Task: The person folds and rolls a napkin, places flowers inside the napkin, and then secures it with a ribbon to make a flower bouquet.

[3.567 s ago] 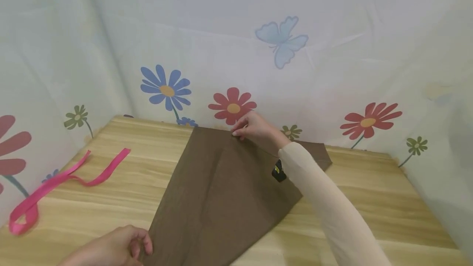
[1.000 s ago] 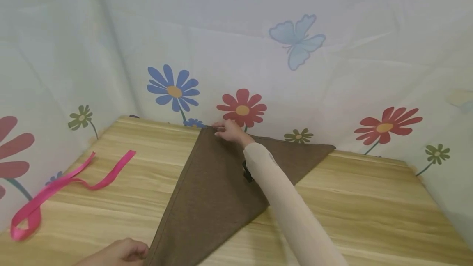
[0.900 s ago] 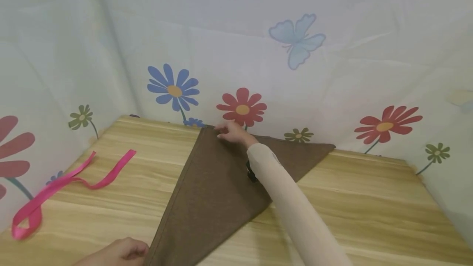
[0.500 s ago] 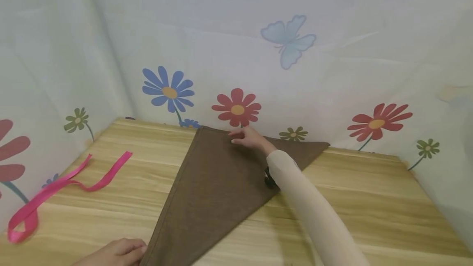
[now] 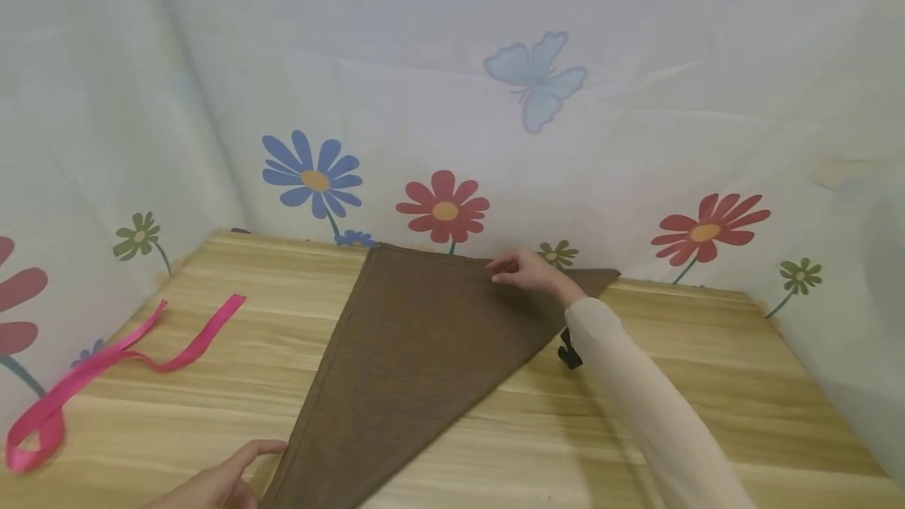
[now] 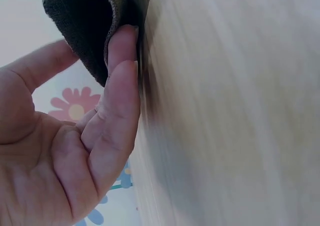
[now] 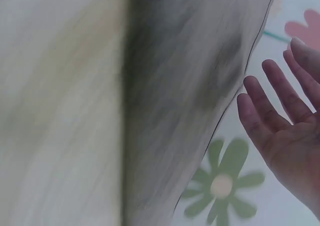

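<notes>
A brown cloth [image 5: 417,344], folded into a long triangle, lies on the wood-grain table with its far edge near the backdrop. Its near corner reaches the bottom of the head view. There my left hand [image 5: 219,481] holds the left edge; in the left wrist view the thumb and fingers sit on either side of the curled cloth end [image 6: 107,15]. Over the far edge, right of the middle, my right hand [image 5: 526,269] hovers with its fingers extended. The right wrist view shows that hand's spread fingers [image 7: 272,98] beside the cloth's edge, holding nothing.
A pink ribbon [image 5: 78,379] lies looped on the left part of the wood-grain table [image 5: 707,383]. Behind and beside the table hangs a pale backdrop [image 5: 396,100] printed with flowers and a butterfly. A black strap piece [image 5: 569,352] shows under my right sleeve.
My right hand has moved right along the cloth's far edge, from its far-left corner. The cloth's outline is narrower than at first. My left hand stays at the near end, its fingers shifted.
</notes>
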`<action>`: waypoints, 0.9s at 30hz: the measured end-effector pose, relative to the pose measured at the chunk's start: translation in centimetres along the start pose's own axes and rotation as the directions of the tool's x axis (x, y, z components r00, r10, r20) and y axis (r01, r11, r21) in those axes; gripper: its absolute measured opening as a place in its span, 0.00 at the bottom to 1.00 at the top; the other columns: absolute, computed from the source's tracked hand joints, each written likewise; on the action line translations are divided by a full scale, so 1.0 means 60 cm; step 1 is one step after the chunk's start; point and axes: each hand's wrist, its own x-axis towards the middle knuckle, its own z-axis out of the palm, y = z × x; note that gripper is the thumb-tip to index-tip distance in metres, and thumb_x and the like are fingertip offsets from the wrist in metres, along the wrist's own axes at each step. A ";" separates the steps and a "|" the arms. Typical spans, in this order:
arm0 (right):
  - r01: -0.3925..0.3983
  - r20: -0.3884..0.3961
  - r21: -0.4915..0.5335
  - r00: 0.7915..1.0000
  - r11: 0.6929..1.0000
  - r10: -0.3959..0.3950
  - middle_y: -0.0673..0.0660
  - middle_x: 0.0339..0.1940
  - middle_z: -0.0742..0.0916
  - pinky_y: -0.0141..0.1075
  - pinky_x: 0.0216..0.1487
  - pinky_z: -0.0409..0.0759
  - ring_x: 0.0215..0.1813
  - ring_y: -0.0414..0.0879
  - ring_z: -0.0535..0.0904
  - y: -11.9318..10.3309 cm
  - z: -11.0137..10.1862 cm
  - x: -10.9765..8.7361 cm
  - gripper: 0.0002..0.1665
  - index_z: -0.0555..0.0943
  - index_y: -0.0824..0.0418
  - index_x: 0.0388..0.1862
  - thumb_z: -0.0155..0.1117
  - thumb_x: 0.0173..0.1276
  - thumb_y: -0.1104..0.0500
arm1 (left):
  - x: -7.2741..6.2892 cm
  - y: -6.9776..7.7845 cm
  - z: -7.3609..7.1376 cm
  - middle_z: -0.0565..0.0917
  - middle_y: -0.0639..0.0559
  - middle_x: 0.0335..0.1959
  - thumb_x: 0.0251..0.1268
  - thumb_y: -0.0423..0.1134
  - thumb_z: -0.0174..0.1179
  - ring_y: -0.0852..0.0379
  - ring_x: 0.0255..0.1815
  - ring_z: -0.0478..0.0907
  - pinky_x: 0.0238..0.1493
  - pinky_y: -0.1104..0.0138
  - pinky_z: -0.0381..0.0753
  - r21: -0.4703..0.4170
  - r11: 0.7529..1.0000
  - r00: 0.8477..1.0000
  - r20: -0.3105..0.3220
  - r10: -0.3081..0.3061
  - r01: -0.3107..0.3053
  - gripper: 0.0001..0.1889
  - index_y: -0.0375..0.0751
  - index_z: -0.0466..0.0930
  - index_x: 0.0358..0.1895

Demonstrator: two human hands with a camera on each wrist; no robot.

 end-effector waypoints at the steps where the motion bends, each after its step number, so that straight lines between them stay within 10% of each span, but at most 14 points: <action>1: -0.003 0.000 -0.001 1.000 1.000 0.003 0.64 0.49 0.81 0.44 0.52 0.73 0.53 0.56 0.76 0.005 -0.006 -0.008 0.19 0.76 0.70 0.52 0.58 0.64 0.62 | 0.001 -0.003 0.000 0.76 0.34 0.17 0.54 0.17 0.51 0.71 0.26 0.75 0.22 0.71 0.76 0.024 0.998 0.999 0.016 0.050 -0.050 0.48 0.75 0.43 0.64; 6: -0.051 -0.023 -0.019 0.998 0.998 0.051 0.65 0.52 0.80 0.46 0.52 0.73 0.54 0.59 0.75 0.032 -0.032 -0.049 0.19 0.76 0.70 0.52 0.58 0.64 0.61 | 0.004 -0.003 0.003 0.71 0.41 0.12 0.55 0.20 0.52 0.76 0.22 0.68 0.18 0.78 0.70 0.115 0.990 0.997 0.014 0.074 -0.075 0.44 0.67 0.48 0.66; 13: -0.077 -0.053 -0.100 0.996 0.992 0.072 0.67 0.50 0.80 0.49 0.50 0.74 0.51 0.60 0.76 0.082 -0.052 -0.100 0.20 0.76 0.71 0.51 0.59 0.63 0.61 | 0.007 0.012 0.010 0.74 0.67 0.20 0.60 0.30 0.55 0.75 0.21 0.69 0.17 0.74 0.69 0.012 0.986 0.986 0.002 -0.169 0.169 0.23 0.60 0.69 0.54; 27: -0.098 -0.121 -0.174 0.990 0.980 0.077 0.71 0.43 0.82 0.47 0.44 0.76 0.46 0.61 0.78 0.136 -0.067 -0.149 0.17 0.77 0.77 0.44 0.63 0.57 0.66 | 0.018 0.015 0.005 0.70 0.66 0.17 0.60 0.32 0.55 0.75 0.20 0.68 0.18 0.75 0.70 -0.020 0.974 0.973 0.065 -0.223 0.225 0.16 0.46 0.69 0.51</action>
